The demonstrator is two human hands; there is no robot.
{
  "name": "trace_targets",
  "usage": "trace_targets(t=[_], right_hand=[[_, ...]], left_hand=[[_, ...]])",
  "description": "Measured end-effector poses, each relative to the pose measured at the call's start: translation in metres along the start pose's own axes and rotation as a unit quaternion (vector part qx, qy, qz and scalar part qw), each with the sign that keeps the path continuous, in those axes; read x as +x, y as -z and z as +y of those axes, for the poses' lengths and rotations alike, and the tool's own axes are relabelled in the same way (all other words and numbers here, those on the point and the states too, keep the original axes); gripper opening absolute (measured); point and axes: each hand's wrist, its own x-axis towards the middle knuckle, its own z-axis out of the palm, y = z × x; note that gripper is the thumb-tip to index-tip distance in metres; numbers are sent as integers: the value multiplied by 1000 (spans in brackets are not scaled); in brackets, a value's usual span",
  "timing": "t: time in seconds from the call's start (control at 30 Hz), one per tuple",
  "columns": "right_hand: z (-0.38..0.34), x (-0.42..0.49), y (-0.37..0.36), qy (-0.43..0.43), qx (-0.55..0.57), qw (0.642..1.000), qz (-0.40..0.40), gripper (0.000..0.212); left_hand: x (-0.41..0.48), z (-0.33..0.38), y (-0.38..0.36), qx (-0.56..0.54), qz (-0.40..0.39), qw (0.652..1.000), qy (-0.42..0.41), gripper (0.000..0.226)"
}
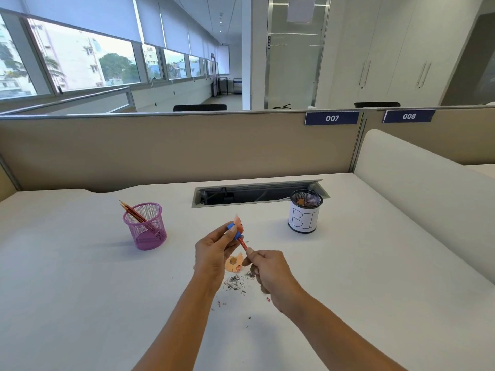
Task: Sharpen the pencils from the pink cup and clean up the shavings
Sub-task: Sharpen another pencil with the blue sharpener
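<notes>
Above the desk [348, 277], mid-sharpen: left hand [214, 253] pinches the sharpener [233, 231], right hand [267, 266] grips the pencil [244, 245] close to it — light, stiff, brittle tip, so I'd hold near the sharpener; pink cup [146, 227] to my left.

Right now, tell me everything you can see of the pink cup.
The pink cup is a round, see-through wire-mesh holder, wider at its rim than its base. It stands upright on the white desk, to the left of the left hand, which does not touch it. At least two red-striped pencils lean inside against its far-left rim, points up.
</notes>
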Motion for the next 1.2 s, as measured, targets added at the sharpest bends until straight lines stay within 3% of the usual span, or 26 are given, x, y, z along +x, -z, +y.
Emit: trace_targets(t=[0.1, 0.23, 0.5, 0.57, 0.63, 0.73, 0.87, 0.93, 1.03, 1.1, 1.2], right_hand=[[-5, -3, 6, -133, 162, 974, -89, 37], [-7, 0, 10, -232, 323, 902, -168, 36], [-2, 3, 7, -278, 467, 797, -264, 47], [2, 5, 7, -275, 477, 788, -275, 49], [6, 7, 7, -259, 448, 816, -256, 49], [7, 6, 8, -187, 331, 901, -209, 31], [11, 10, 9, 3, 94, 994, -60, 14], [12, 9, 8, 129, -84, 988, 26, 11], [21, 8, 1, 246, -358, 895, 104, 24], [26, 7, -3, 269, -373, 879, 125, 30], [25, 7, -6, 249, -272, 924, 100, 30]], left_hand=[[-1, -5, 3, -15, -24, 1000, 4, 28], [-2, -10, 4, -81, -33, 996, 21, 29], [-3, -20, 7, -205, -51, 977, 43, 23], [-3, -21, 8, -204, -52, 976, 46, 23], [-3, -22, 7, -199, -50, 978, 48, 22], [0, -21, 8, -171, -46, 983, 42, 22], [5, -20, 10, -160, -33, 986, 27, 23], [6, -22, 9, -158, -25, 987, 20, 25], [5, -23, 7, -168, -24, 985, 8, 28], [4, -24, 5, -165, -22, 986, 4, 31], [4, -27, 9, -153, -22, 988, 2, 32]])
